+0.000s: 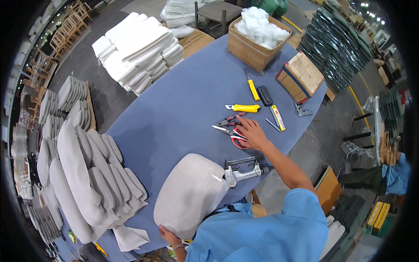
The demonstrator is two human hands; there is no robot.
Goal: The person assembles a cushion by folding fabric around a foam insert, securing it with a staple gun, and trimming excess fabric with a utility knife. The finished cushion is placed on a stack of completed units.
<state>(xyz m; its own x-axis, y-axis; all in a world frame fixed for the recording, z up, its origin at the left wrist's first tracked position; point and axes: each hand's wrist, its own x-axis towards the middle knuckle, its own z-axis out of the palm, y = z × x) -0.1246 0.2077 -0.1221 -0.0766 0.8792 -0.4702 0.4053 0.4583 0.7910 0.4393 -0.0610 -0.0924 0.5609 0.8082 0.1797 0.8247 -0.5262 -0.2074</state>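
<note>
A factory floor stacked with white foam slabs (139,48) and grey cushion pads (83,174) surrounds a large blue-covered worktable (183,109). At its near edge a person in a blue shirt works with arms spread well apart. The right hand (252,134) lies flat, fingers spread, on red-handled scissors (231,133), not yet closed around them; their pointed blades aim away from the palm, toward the table's middle. The left hand (168,236) grips the near rim of a grey upholstered seat pad (190,194), a rounded, smooth-covered shape that overhangs the table edge toward the body.

Between the hands, just right of the pad, lies a metal staple gun (242,172), its nose touching the pad's edge. Beyond the right hand sit a yellow utility knife (244,108), a yellow-handled screwdriver (253,89), a black case (264,95) and a cardboard box of white stuffing (257,37).

The risks appear plain: with only one hand steadying it, the overhanging pad could tip off the edge. A careless sweep of the right forearm could also knock the staple gun or catch a blade.
</note>
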